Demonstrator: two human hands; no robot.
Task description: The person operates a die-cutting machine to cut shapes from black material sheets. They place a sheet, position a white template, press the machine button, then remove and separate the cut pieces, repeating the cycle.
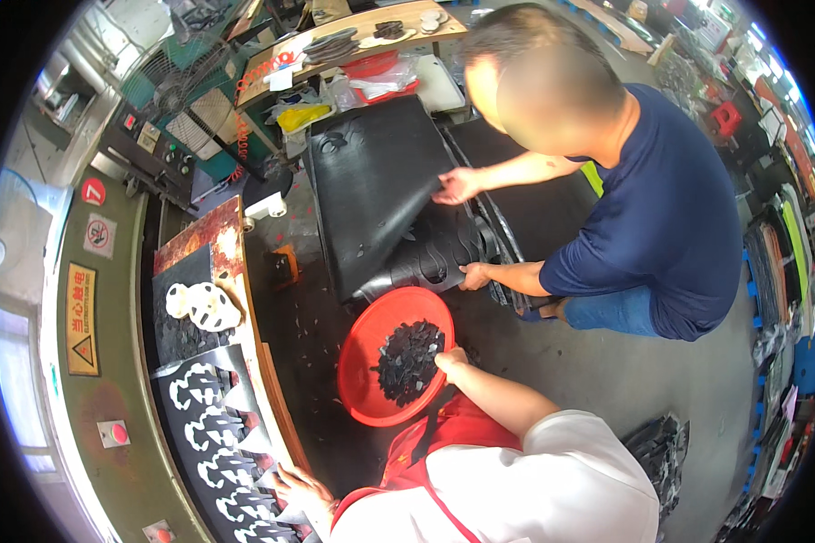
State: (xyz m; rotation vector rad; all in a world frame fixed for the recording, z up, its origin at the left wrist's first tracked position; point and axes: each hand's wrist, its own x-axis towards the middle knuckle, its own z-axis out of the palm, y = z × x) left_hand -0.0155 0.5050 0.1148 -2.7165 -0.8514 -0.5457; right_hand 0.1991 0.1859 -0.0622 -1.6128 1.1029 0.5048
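Red plastic basin point(364, 366) sits on the dark floor in front of us, tilted a little, with a heap of small black cut pieces point(409, 360) in its middle. Our right hand point(450, 360) rests on the basin's near rim at the edge of that heap, fingers curled down toward the pieces; we cannot tell whether they have closed on any of them. Our left hand point(301, 490) lies low at the left on a black sheet with white cut-out shapes point(219, 433), fingertips pressed to its edge; whether it pinches the sheet, we cannot tell. That sheet rests on the bed of a green machine point(109, 362), where white dies point(204, 306) lie further up.

Beyond the basin, a crouching person in a dark blue shirt point(670, 217) lifts the corner of a large black rubber sheet point(371, 181) with one hand point(457, 185) and holds its lower, punched-out part with the other hand point(474, 275).
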